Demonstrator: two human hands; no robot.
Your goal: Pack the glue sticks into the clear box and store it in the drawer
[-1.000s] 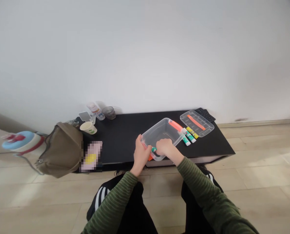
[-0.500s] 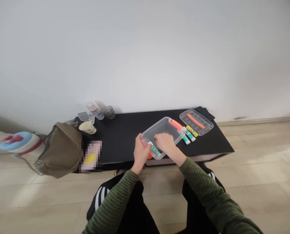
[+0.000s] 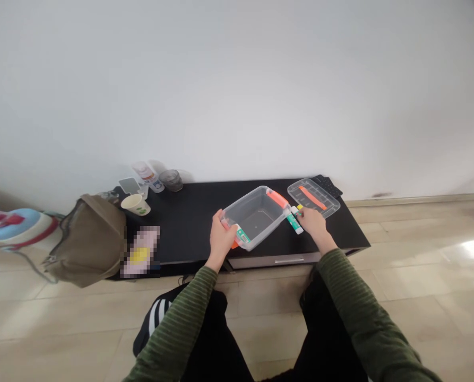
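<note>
My left hand grips the near left end of a clear plastic box with orange latches, thumb over the rim. A green-and-white glue stick lies inside the box against that end, partly behind my thumb. To the box's right, my right hand has its fingers closed on a glue stick, mostly covered by them. Beside it lies another green-and-white glue stick. A yellow one shows only at its end. The clear lid with an orange handle rests just beyond my right hand.
The black cabinet stands against a white wall. On its left are a paper cup, a glass, a spray bottle, a pixelated packet and a brown bag. A black dotted object lies behind the lid.
My right hand has left the inside of the box and moved right to the glue sticks on the cabinet. My left hand still grips the box. The whole view has shifted slightly.
</note>
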